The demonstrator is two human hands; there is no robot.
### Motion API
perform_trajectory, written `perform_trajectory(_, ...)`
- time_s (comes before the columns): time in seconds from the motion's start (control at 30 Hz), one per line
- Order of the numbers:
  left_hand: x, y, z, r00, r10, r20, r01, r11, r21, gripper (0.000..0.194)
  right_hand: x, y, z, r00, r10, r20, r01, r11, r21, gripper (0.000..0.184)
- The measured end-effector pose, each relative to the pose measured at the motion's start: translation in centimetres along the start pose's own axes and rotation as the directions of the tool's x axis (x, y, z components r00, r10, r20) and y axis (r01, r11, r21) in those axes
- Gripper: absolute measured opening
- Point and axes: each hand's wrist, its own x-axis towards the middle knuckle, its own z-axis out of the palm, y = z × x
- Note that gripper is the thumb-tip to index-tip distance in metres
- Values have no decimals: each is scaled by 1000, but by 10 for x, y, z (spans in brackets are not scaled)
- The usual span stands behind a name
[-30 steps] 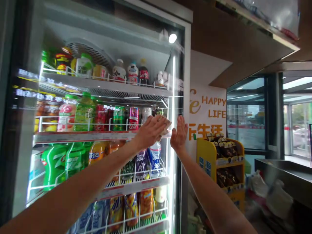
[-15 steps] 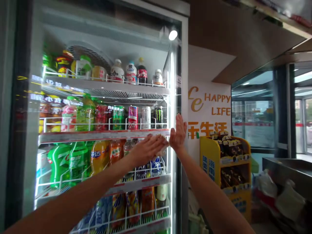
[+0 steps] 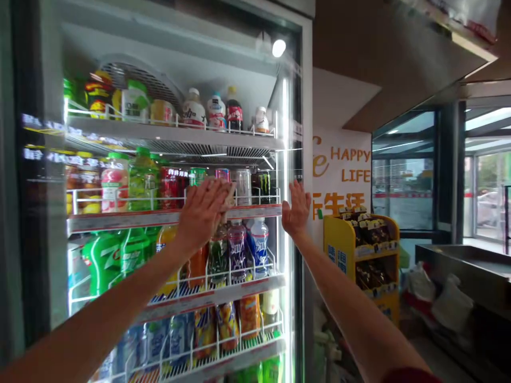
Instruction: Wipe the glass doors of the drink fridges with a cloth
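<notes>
My left hand (image 3: 203, 211) lies flat over a crumpled light-coloured cloth (image 3: 229, 199), pressing it to the glass door (image 3: 235, 37) of a lit drinks fridge. Only the cloth's edge shows beyond my fingers; the rest is covered by the hand. Further right, my right hand (image 3: 296, 209) rests with fingers stretched upward at the right-hand border of the door, by its frame (image 3: 306, 106). Nothing is in that hand. Behind the glass, rows of bottles and cans stand on wire shelves, among them a black can (image 3: 264, 185) between my hands.
Right of the fridge stands a yellow display rack (image 3: 339, 234) with dark packaged goods. Past it are a metal counter (image 3: 463, 258) and white plastic bags (image 3: 451, 303). A wall (image 3: 351, 143) with orange lettering is behind, and windows lie farther right.
My left hand has moved left and up across the glass with the cloth, away from my right hand. My right hand stays near the door's right edge. The view has shifted slightly.
</notes>
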Motion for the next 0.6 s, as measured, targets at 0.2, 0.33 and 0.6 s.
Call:
perform_trajectory(0.2, -44, 29, 10, 907, 421, 20, -419, 906, -63, 52, -42, -29, -2, 995, 67, 75, -62, 996, -58, 51)
perform_trajectory(0.33, -34, 0, 8, 988, 71, -136, -78, 996, -43, 57, -52, -33, -1, 996, 44, 77, -37, 995, -97, 49)
perform_trajectory(0.6, -50, 36, 14, 951, 298, -87, -307, 944, -118, 53, -51, -30, 0, 997, 53, 61, -48, 995, -85, 47)
